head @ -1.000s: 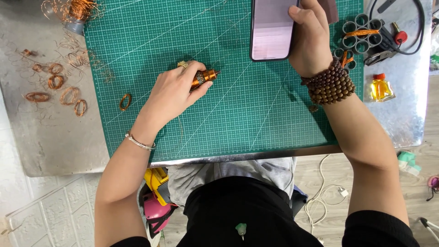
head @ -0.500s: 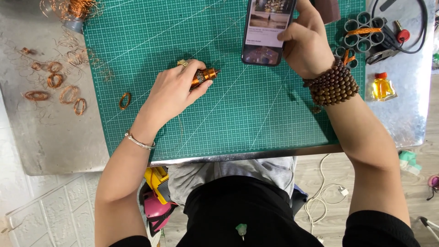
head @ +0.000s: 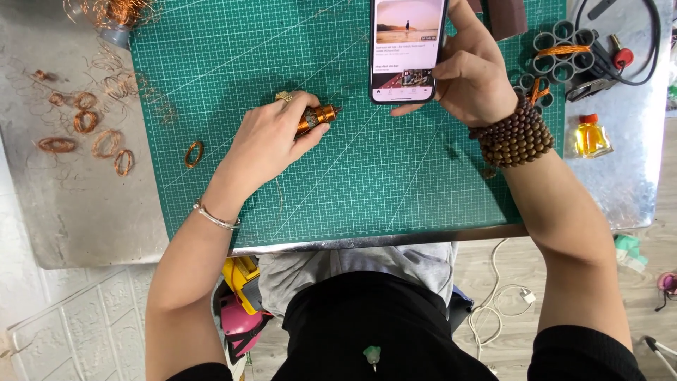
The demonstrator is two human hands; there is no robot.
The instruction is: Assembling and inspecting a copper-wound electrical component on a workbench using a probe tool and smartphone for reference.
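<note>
Our desk (head: 84, 233) is shiny grey metal, and a big green cutting mat (head: 338, 190) with white lines covers most of its middle. We rest our left hand (head: 271, 137) on the mat, near the middle, with the fingers curled around a small copper-coloured tube (head: 319, 115) that lies on its side; its tip sticks out past our thumb toward the right. Our right hand (head: 476, 77) is up near the far edge of the desk, closed around a phone (head: 407, 49) with its screen lit and facing us. Our two hands are apart, and the phone is just beyond the little tube. We wear brown wooden beads (head: 518, 134) on the right wrist and a thin silver bracelet (head: 215, 217) on the left. Small rings of copper wire (head: 88, 134) lie along the left side of the desk, and one ring (head: 194, 154) sits on the mat's left edge. A little yellow bottle with a red cap (head: 591, 136) stands by the right edge, near a bunch of grey round tubes (head: 560, 53).
</note>
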